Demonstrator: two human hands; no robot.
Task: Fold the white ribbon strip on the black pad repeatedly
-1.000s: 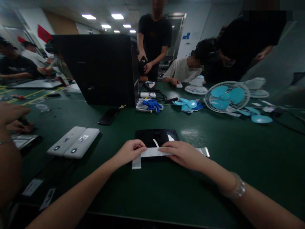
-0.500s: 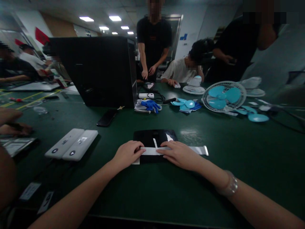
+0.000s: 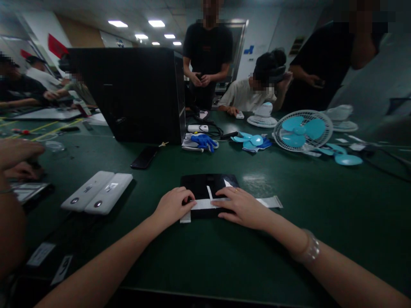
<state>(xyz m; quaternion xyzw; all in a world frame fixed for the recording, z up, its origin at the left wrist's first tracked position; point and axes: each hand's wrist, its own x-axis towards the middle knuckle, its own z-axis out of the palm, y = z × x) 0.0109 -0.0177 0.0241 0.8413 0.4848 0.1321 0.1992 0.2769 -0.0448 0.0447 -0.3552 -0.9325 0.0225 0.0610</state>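
A white flat ribbon cable (image 3: pixel 203 204) lies across a flat black panel (image 3: pixel 192 183) on the table in front of me. My left hand (image 3: pixel 171 206) is closed at the cable's left part, thumb and fingers pinching it against the panel. A pale end piece shows below that hand. My right hand (image 3: pixel 243 207) rests with fingers apart, a fingertip touching the cable near the middle and the thumb off to the near side. The cable's other end sticks out right of this hand. A narrow white strip (image 3: pixel 209 192) stands out from the cable on the panel.
Two white power-bank-like cases (image 3: pixel 109 193) lie at left, a phone (image 3: pixel 144 157) behind them. A black computer case (image 3: pixel 128 94) stands at the back left. Blue gloves (image 3: pixel 204 142), fan blades (image 3: pixel 253 140) and a fan (image 3: pixel 299 130) lie farther back. A co-worker's hand (image 3: pixel 19 154) is at far left.
My right thumb and fingers have spread a little. The cable's right end has shifted slightly, and more of its left end shows. A standing person behind has raised and joined their hands.
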